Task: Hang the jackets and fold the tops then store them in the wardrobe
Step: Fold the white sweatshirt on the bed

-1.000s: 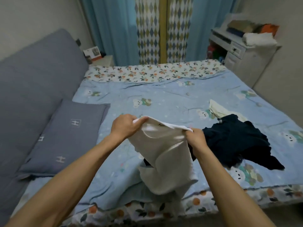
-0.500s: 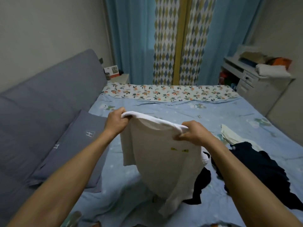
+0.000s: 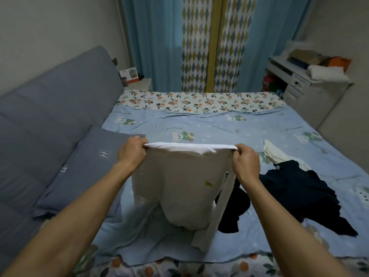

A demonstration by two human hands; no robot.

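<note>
I hold a white top (image 3: 183, 182) up over the bed, stretched flat between both hands. My left hand (image 3: 131, 152) pinches its upper left corner and my right hand (image 3: 246, 162) pinches the upper right corner. The fabric hangs down with its lower end resting on the blue sheet (image 3: 209, 126). A dark navy garment (image 3: 297, 194) lies crumpled on the bed to the right, partly behind the white top. A pale cream garment (image 3: 276, 154) lies just beyond the navy one.
A grey pillow (image 3: 83, 168) lies on the left against a grey padded headboard (image 3: 46, 108). A white desk (image 3: 299, 84) with stacked items stands at the far right. Blue and diamond-patterned curtains (image 3: 199, 43) hang behind the bed.
My hands have spread apart and lifted, pulling the white top's upper edge taut and level. The view has tilted upward.
</note>
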